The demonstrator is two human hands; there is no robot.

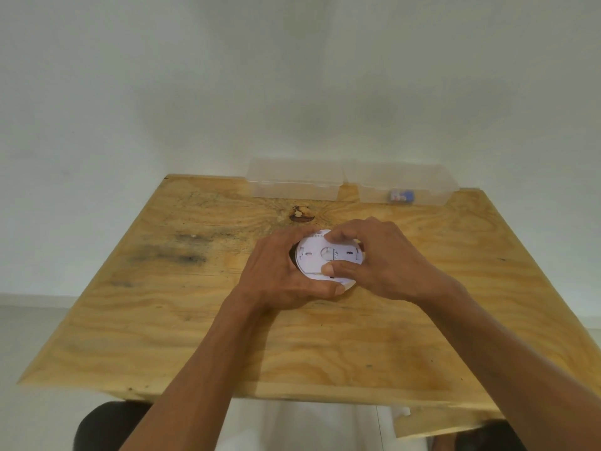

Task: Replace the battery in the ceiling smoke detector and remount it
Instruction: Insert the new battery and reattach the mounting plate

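Observation:
A round white smoke detector [320, 255] lies back side up near the middle of the plywood table [195, 320]. Its flat mounting plate with slots faces me. My left hand [279, 275] wraps around the detector's left and near rim. My right hand [377, 262] grips the right side, with thumb and forefinger pressed on the plate. A small blue and white battery [401, 195] lies inside the right clear box at the table's far edge.
Two clear plastic boxes stand at the far edge against the white wall: the left box [294, 180] looks bare inside, the right box [406, 183] holds the battery. A dark knot [301, 213] marks the wood just beyond the detector.

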